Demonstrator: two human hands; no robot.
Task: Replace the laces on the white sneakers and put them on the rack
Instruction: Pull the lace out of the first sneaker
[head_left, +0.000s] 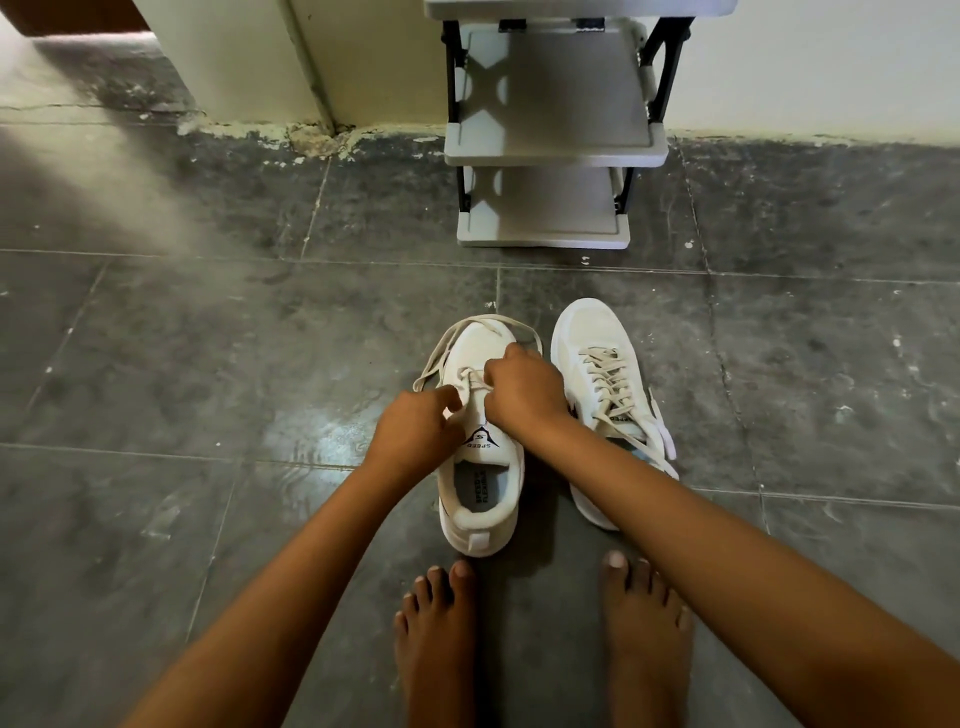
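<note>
The fingers of the left hand (415, 423) are curled and pinch the cream lace (470, 325) at the left edge of the eyelet row of the left sneaker (480, 467), while the fingers of the right hand (522, 389) are curled round the same lace just above the tongue, knuckles up. The free part of that lace loops out over the toe and down the shoe's left side to the floor (208, 364). This sneaker stands upright, toe pointing away, its opening showing a printed insole. Just beside it on the right stands the second sneaker (597, 364), fully laced, its heel hidden under the right forearm. Two bare feet rest on the dark tiles near the heels. Farther off, against the wall, stands the grey rack (550, 150) with its tiered shelves.
</note>
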